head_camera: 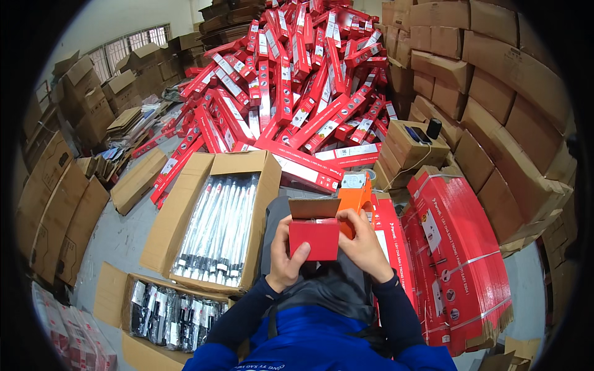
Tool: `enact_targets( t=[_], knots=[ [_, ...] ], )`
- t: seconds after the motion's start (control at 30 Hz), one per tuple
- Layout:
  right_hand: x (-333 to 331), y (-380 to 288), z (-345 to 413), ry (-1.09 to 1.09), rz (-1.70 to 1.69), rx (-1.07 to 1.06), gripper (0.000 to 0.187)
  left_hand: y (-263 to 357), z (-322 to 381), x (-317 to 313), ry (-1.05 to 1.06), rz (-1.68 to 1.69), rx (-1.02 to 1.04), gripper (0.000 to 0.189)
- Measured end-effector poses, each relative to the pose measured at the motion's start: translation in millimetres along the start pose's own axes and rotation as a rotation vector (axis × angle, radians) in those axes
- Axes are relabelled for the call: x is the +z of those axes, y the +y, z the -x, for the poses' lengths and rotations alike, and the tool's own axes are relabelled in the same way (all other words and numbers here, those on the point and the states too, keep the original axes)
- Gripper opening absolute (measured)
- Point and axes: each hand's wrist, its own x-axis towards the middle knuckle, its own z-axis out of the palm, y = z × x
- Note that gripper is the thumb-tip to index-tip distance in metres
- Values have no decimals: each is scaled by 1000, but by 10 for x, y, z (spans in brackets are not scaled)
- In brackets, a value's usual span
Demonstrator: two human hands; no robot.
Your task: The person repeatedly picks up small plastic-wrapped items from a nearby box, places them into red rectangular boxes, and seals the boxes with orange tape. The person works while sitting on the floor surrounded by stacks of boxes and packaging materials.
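A red cardboard box, seen end-on with its brown flap raised, is held between both hands above the lap. My left hand grips its left side, the thumb across the red face. At the right upper edge, my right hand pinches the box near the opening with thumb and forefinger. Just behind it stands an orange tool with a metal plate on top, partly hidden by the hand and box. An open carton of plastic-wrapped white tubes is on the left.
A lower carton holds wrapped black parts. Long red boxes lie heaped ahead. Strapped flat red cartons stand at right, below a brown box bearing phones and a black cylinder. Stacked brown cartons line the right side.
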Motion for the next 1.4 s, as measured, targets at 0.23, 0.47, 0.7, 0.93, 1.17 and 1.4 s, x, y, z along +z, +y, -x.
enact_targets(
  t=[0.23,0.47,0.7,0.93,1.17,1.4],
  knots=[
    [10,125,-42,4,-215,38,42,269,-171,92,128,441,-287,84],
    [-153,-44,-91,-37,-100,-254,26,112,-110,133,157,423,-256,43],
    [-396,-471,-245,30,-356,-361,81,-68,9,22,31,329,-66,25],
    [-579,-934,-355,-497,-247,-50,68,161,85,37,20,178,-236,54],
    [-594,-1057,-438,-620,-67,-232,64,607,-433,-314,-105,410,-252,71],
    [-595,-1139,-557,-655,-34,-69,59,563,-379,-295,104,347,-443,37]
  ],
)
